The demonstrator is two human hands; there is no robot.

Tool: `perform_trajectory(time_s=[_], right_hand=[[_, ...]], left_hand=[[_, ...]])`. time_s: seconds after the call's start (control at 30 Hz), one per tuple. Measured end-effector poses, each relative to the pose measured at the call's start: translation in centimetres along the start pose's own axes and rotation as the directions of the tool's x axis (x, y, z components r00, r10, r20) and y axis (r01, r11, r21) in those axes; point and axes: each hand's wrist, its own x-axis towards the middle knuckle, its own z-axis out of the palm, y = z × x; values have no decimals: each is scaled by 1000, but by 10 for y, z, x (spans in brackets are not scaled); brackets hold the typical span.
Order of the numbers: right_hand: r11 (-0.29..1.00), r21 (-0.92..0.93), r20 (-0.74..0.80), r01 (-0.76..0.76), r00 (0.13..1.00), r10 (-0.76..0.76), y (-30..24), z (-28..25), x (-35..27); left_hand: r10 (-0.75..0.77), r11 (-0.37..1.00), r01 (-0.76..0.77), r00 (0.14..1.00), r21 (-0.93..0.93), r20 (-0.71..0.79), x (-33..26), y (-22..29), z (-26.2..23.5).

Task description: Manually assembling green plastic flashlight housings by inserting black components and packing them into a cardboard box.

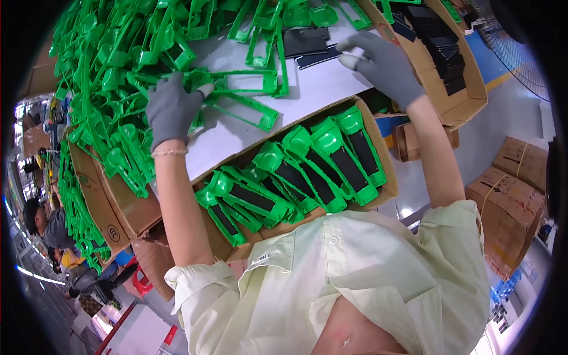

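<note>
The gloved left hand [171, 109] pinches a green frame [236, 97]; the right hand [384, 65] seemingly pinches a black panel [319, 56].

L hand [171, 109], grey glove, grips a green plastic frame [236, 94] on the white bench [313, 89]. R hand [384, 65], gloved too, pinches a black insert [316, 57] by the cardboard box of black inserts [467, 100]. Near box [387, 189] holds assembled green pcs w/ black panels. Green frame pile [112, 65] at left.
</note>
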Motion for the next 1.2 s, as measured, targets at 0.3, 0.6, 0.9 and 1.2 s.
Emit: perform_trajectory(time_s=[0.3, 0.6, 0.9, 1.2], right_hand=[[923, -318, 21, 219, 974, -224, 4, 45, 48], [998, 5, 15, -60, 998, 59, 6, 9, 19], [573, 742, 272, -348, 937, 218, -91, -43, -48], [778, 550, 437, -306, 898, 44, -119, -25, -65]], left_hand=[[3, 1000, -5, 995, -20, -99, -5, -12, 35], [174, 810, -314, 935, -495, -309, -33, -15, 23], [-159, -244, 347, 907, -905, 390, -103, 27, -17], [-54, -319, 485, 848, -814, 527, -147, 62, -38]])
